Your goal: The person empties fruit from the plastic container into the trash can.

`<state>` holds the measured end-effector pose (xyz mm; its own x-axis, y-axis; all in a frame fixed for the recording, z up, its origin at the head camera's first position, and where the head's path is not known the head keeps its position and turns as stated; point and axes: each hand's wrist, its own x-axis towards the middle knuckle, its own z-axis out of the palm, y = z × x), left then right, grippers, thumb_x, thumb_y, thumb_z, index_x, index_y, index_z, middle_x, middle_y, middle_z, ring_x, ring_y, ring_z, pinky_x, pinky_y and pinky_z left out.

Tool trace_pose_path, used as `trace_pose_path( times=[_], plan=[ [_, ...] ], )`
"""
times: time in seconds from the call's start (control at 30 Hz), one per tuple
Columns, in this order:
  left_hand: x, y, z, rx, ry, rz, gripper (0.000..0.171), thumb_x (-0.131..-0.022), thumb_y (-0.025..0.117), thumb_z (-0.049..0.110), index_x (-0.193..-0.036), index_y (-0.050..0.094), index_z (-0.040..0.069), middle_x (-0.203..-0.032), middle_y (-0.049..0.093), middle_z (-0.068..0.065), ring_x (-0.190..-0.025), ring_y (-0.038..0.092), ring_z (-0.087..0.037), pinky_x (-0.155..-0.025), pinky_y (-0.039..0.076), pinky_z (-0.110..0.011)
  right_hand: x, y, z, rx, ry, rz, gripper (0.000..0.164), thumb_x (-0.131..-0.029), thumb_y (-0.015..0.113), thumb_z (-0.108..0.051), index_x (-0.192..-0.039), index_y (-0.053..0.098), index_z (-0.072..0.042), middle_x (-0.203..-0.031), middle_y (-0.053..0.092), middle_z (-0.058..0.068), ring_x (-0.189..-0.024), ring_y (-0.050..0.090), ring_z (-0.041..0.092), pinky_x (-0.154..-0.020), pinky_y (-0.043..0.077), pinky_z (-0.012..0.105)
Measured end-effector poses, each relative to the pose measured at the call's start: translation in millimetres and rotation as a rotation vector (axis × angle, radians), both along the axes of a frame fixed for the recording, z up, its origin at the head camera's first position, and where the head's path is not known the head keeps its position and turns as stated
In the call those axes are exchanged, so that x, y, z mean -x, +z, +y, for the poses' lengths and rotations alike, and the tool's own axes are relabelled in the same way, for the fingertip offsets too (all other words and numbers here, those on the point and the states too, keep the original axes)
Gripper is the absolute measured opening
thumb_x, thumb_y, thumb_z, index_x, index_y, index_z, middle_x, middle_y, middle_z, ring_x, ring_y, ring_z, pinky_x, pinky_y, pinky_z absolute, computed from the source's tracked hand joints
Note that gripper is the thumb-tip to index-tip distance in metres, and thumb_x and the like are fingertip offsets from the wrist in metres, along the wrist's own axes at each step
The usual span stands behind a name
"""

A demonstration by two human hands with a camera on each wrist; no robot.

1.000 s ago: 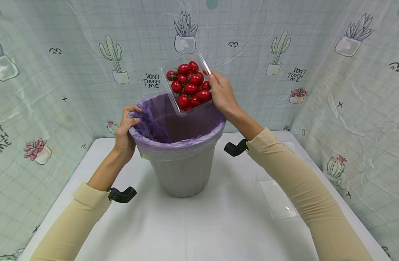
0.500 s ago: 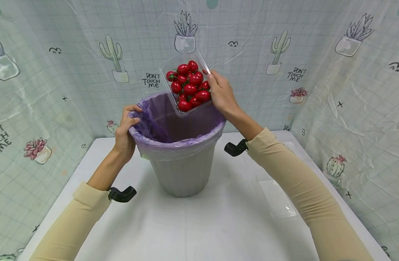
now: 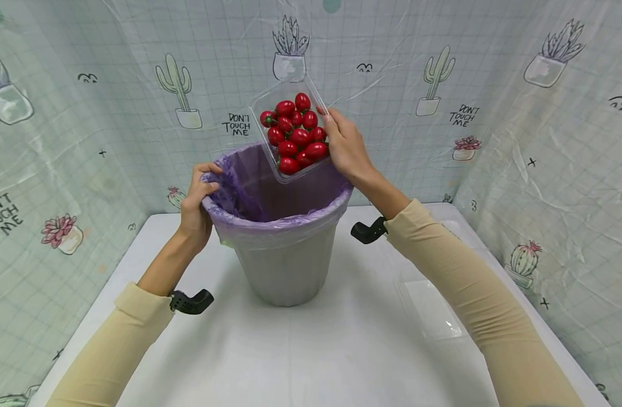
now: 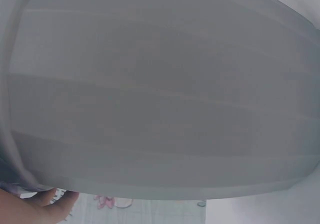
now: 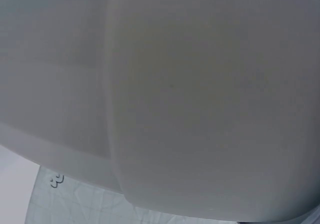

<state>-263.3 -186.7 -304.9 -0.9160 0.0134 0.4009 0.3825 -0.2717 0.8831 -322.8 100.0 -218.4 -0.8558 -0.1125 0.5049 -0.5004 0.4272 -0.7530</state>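
A grey trash bin (image 3: 285, 271) stands upright on the table, lined with a purple trash bag (image 3: 280, 224) folded over its rim. My left hand (image 3: 196, 209) grips the bag and rim on the left side; its fingers (image 4: 65, 206) show at the lower left in the left wrist view. Above the bin's back rim, my right hand (image 3: 345, 144) holds a clear plastic box (image 3: 265, 100) by its right edge. Tilted towards me, the box contains several red cherry tomatoes (image 3: 299, 137), some with green stems. The bin's wall fills most of the right wrist view, where that hand is hidden.
A flat clear plastic lid (image 3: 433, 308) lies on the white table (image 3: 290, 362) at the right, partly under the right sleeve (image 3: 453, 271). A sheet (image 3: 382, 34) printed with cacti surrounds the table at the back and sides.
Inside the tilted box, a few tomatoes have shifted and lie more spread out. Both hands and the bin stay almost where they were.
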Motion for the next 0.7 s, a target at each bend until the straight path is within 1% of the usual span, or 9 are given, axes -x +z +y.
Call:
trace_pose_path(
  times=[0.1, 0.13, 0.27, 0.37, 0.57, 0.7],
  plan=[
    [0.1, 0.3, 0.3, -0.001, -0.004, 0.000, 0.025, -0.089, 0.044, 0.018, -0.112, 0.051, 0.023, -0.120, 0.046, -0.004, -0.106, 0.047, -0.021, -0.086, 0.044, -0.027, 0.3, 0.0, 0.4, 0.008, 0.005, 0.001, 0.042, -0.111, 0.038, -0.029, -0.145, 0.058, -0.017, -0.104, 0.057, 0.008, -0.101, 0.053, 0.020, -0.093, 0.042, 0.035],
    [0.2, 0.3, 0.3, 0.001, -0.004, 0.000, 0.025, -0.089, 0.044, 0.018, -0.113, 0.050, 0.023, -0.121, 0.046, -0.004, -0.106, 0.047, -0.021, -0.086, 0.045, -0.027, 0.4, -0.2, 0.5, 0.010, 0.006, 0.001, 0.041, -0.111, 0.038, -0.029, -0.145, 0.058, -0.017, -0.107, 0.060, 0.009, -0.100, 0.054, 0.020, -0.092, 0.042, 0.035],
    [0.4, 0.1, 0.3, 0.003, -0.005, -0.002, 0.025, -0.089, 0.044, 0.018, -0.113, 0.050, 0.023, -0.121, 0.046, -0.004, -0.107, 0.047, -0.021, -0.087, 0.044, -0.028, 0.8, -0.7, 0.9, 0.012, 0.014, 0.003, 0.042, -0.111, 0.038, -0.029, -0.146, 0.058, -0.016, -0.113, 0.065, 0.012, -0.103, 0.057, 0.020, -0.095, 0.044, 0.035],
    [0.1, 0.0, 0.4, 0.002, -0.005, -0.004, 0.025, -0.089, 0.044, 0.018, -0.113, 0.051, 0.023, -0.121, 0.046, -0.004, -0.107, 0.046, -0.021, -0.087, 0.044, -0.028, 0.5, -0.8, 1.1, 0.008, 0.015, 0.005, 0.042, -0.111, 0.038, -0.029, -0.146, 0.057, -0.016, -0.113, 0.066, 0.014, -0.105, 0.058, 0.021, -0.096, 0.045, 0.037],
    [-0.8, 0.5, 0.5, 0.003, -0.004, -0.006, 0.025, -0.089, 0.044, 0.018, -0.113, 0.051, 0.023, -0.121, 0.046, -0.003, -0.107, 0.047, -0.020, -0.088, 0.044, -0.028, 0.1, -0.6, 1.7, 0.014, 0.025, 0.005, 0.042, -0.111, 0.038, -0.028, -0.147, 0.057, -0.015, -0.122, 0.068, 0.017, -0.111, 0.062, 0.023, -0.104, 0.045, 0.039],
    [-1.1, 1.0, 0.5, 0.004, -0.001, -0.006, 0.025, -0.089, 0.044, 0.018, -0.112, 0.051, 0.023, -0.121, 0.046, -0.004, -0.108, 0.047, -0.021, -0.088, 0.044, -0.028, 0.1, -0.1, 2.0, 0.011, 0.020, 0.006, 0.042, -0.111, 0.038, -0.028, -0.147, 0.057, -0.015, -0.122, 0.068, 0.016, -0.113, 0.062, 0.023, -0.106, 0.045, 0.040]
  ],
)
